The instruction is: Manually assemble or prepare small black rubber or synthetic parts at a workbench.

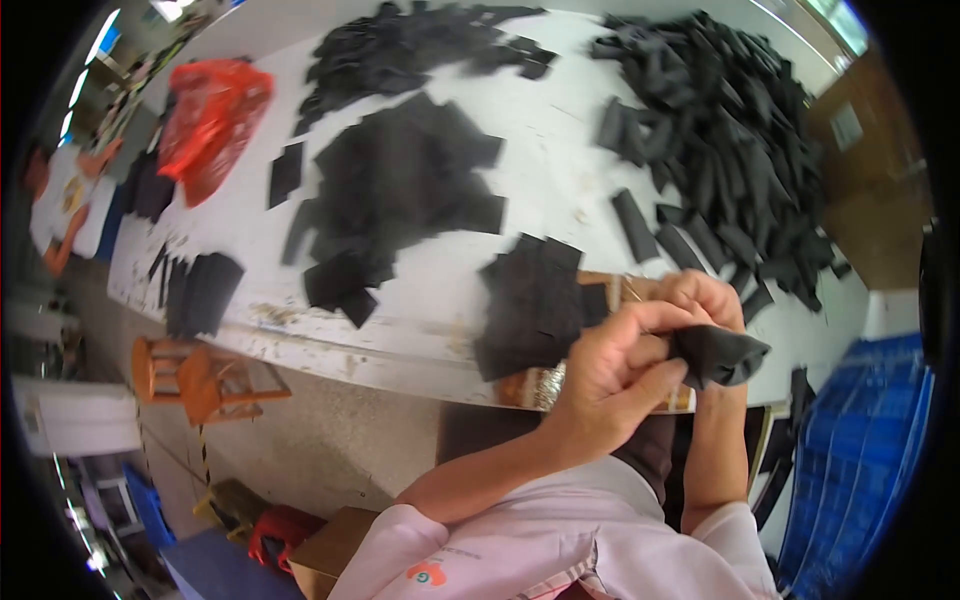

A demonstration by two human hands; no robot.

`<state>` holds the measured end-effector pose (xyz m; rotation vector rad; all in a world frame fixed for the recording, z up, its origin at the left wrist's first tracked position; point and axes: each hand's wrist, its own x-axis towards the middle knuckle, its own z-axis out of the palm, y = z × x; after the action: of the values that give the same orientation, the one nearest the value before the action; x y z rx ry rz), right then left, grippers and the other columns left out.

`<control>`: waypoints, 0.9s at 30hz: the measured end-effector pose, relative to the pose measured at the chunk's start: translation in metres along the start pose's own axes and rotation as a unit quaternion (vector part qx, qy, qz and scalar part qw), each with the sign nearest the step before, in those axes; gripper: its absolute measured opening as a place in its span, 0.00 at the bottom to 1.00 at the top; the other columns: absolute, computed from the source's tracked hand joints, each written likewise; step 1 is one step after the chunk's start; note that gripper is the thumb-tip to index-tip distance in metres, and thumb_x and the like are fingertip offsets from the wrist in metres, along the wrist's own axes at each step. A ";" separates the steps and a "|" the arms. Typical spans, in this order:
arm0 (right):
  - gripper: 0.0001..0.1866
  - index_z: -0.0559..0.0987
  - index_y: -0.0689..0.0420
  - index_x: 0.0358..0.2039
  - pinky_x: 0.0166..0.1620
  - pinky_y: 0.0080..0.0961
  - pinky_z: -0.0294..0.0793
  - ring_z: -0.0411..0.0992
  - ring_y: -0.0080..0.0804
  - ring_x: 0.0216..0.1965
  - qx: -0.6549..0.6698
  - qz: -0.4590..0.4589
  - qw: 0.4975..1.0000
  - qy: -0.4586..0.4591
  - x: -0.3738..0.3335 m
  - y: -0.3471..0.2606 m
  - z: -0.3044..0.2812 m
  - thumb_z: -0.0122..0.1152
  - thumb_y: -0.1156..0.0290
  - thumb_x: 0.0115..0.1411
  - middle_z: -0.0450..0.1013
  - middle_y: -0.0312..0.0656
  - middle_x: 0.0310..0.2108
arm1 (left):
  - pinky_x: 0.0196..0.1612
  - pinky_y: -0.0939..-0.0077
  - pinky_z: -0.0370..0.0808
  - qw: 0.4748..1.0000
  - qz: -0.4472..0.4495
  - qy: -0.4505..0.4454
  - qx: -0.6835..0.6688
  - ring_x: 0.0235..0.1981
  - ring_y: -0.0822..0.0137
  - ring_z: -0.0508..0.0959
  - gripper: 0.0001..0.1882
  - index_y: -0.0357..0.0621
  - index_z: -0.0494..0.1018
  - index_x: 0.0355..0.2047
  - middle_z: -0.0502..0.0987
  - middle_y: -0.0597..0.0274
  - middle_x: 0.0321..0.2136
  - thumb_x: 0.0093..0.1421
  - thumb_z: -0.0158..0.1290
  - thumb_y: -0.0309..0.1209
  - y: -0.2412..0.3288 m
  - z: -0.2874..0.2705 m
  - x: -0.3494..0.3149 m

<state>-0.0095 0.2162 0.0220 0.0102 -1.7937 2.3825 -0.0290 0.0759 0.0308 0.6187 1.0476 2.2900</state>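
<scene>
Both my hands are close together over the table's near edge at the right. My left hand [622,372] pinches the side of a small black fabric piece [722,352], which is folded into a pouch-like or tubular shape. My right hand [703,292] is just behind it, fingers curled against the same piece; some fingertips are hidden by the cloth. Left of my hands lies a stack of flat black fabric pieces [530,300]. Under my hands is a brown and gold patterned mat or packet [545,385], partly covered.
A large heap of black tubular pieces [715,130] fills the table's right side. Flat black pieces [400,180] are piled mid-table, with another heap [390,50] behind. A red plastic bag [212,120], wooden stools [205,380], blue crate [860,450], cardboard box [865,170] and another person [75,200] surround.
</scene>
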 end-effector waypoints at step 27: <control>0.17 0.71 0.62 0.29 0.24 0.21 0.65 0.66 0.26 0.22 -0.286 -0.131 0.939 0.141 -0.025 0.007 -0.012 0.57 0.60 0.52 0.66 0.40 0.21 | 0.41 0.80 0.66 0.960 0.117 -0.025 0.252 0.38 0.69 0.70 0.09 0.32 0.69 0.35 0.70 0.56 0.36 0.53 0.50 0.22 0.001 -0.015 0.018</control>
<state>0.0150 0.2231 0.0090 -0.1437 -2.1043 1.5300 -0.0520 0.0791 0.0258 1.0441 1.6250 2.1843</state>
